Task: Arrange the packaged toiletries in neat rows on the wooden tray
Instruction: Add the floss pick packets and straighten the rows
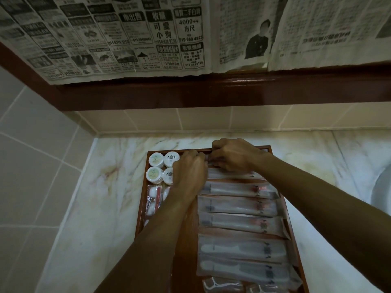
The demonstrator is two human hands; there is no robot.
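newspaper sheets (135, 37) – on wall | marble counter (101, 199) | sink edge (380, 187) – far right

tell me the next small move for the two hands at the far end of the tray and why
Probably lay the clear long packet flat against the brown wooden tray's far rim: left hand and right hand both pinch it there, above the flat row of sachets.

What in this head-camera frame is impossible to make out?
- Packet at the tray's far end: hidden under both hands, left and right.
- Tray's near end: cut off by the bottom edge.
- Print on the round tubs: too small.
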